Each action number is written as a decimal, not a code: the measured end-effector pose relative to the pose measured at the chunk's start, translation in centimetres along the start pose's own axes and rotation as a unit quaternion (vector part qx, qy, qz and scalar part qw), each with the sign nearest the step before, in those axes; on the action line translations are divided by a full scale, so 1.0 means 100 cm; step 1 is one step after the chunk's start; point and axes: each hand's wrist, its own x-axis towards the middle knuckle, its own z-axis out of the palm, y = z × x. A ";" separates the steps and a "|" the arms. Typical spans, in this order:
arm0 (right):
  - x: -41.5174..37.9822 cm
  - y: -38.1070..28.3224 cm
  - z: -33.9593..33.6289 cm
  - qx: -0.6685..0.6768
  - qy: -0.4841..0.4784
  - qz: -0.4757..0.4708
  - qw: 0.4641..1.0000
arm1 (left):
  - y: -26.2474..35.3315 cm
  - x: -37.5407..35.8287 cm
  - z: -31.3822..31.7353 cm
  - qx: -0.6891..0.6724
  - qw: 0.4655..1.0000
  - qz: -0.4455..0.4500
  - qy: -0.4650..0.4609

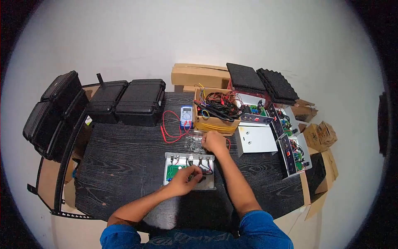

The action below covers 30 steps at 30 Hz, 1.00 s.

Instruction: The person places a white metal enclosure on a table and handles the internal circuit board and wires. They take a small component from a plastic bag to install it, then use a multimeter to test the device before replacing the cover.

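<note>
- Held left hand (185, 181) over open metal case (206, 185), fingers curled in, couldn't tell whether around anything; risked snagging wires (209, 166) by brushing.
- Held right hand (214, 142) at small parts (194, 146), couldn't tell grip's state; risked scattering by bumping.

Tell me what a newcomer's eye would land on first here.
Probably the wires heaped in the cardboard box toward the back of the black table. Nearer, the left hand is over an open metal case with a green circuit board, and the right hand is at small parts just beyond.
</note>
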 end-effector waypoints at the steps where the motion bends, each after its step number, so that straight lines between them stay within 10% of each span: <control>1: 0.000 0.000 0.004 -0.006 0.011 -0.004 1.000 | 0.001 0.000 0.000 -0.004 1.000 -0.007 -0.002; 30: 0.000 0.006 -0.016 0.089 -0.038 -0.060 0.993 | -0.002 -0.001 -0.001 -0.120 0.990 -0.068 0.012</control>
